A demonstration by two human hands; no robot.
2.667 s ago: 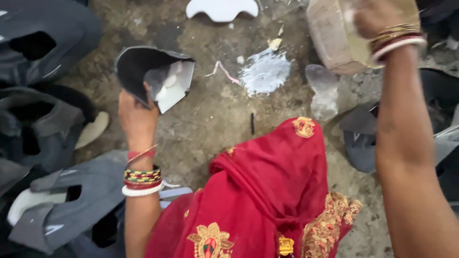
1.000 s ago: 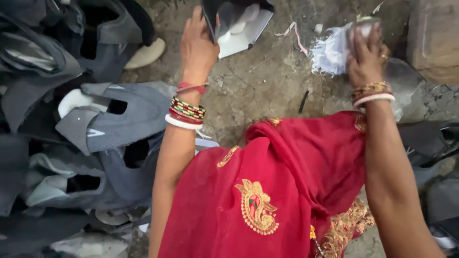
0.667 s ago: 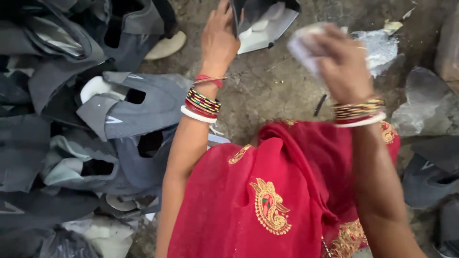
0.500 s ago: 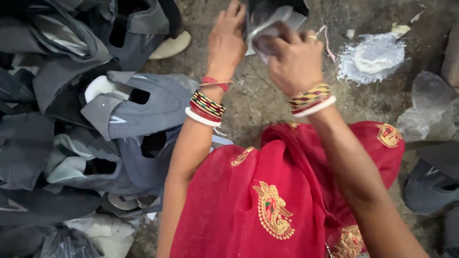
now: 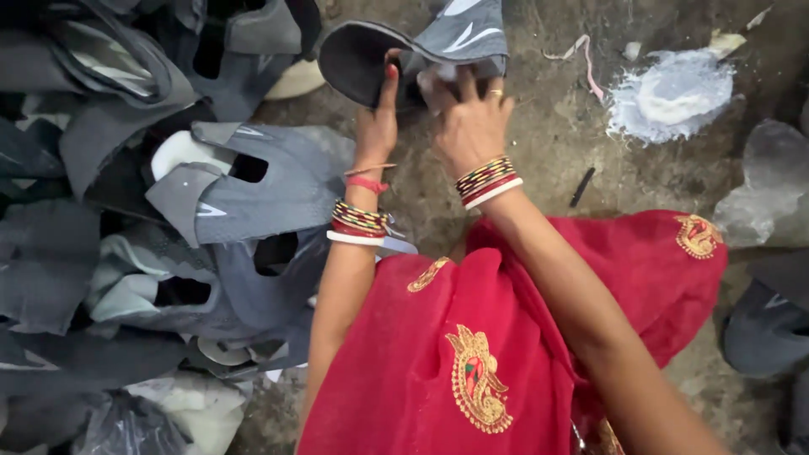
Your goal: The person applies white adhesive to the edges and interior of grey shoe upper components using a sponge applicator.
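Note:
My left hand (image 5: 377,126) grips a grey shoe upper (image 5: 413,52) with a dark lining, held up over the concrete floor (image 5: 539,152). My right hand (image 5: 469,122) presses a small white wad (image 5: 427,80) against the inside of that upper. Both wrists wear coloured bangles. A red cloth with gold embroidery (image 5: 506,337) covers my lap below the arms.
A large heap of grey shoe uppers (image 5: 168,211) fills the left side. A white plastic sheet with white paste (image 5: 670,93) lies at the upper right. More dark uppers (image 5: 767,329) sit at the right edge, with a crumpled clear bag (image 5: 763,190) above them.
My right hand set down a tan block, reached to the white paste at the right, then came back to the upper that my left hand holds. The view shifted right.

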